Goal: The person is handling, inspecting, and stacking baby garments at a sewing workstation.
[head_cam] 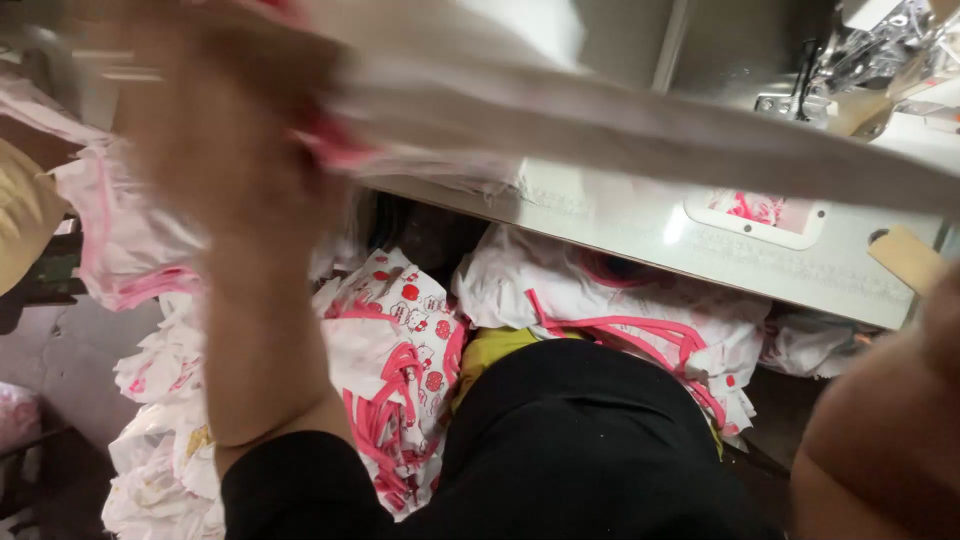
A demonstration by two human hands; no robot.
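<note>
Head view looked down past my lap to heaps of white-and-pink printed garments (400, 340). My left hand (225, 130), badly blurred, was raised at ten o'clock and seemed closed on the end of a pale fabric piece (640, 130) with pink trim, which stretched from there toward three o'clock over the sewing table (640, 235). My right hand (880, 420) showed only as a blurred mass at four o'clock; I could not tell how its fingers stood. I judged the work mid-way: many pieces lay piled below at six and eight o'clock, one in hand. The sewing machine (870, 60) stood at one o'clock. The table edge crossed close above the piles, leaving little room beneath.
</note>
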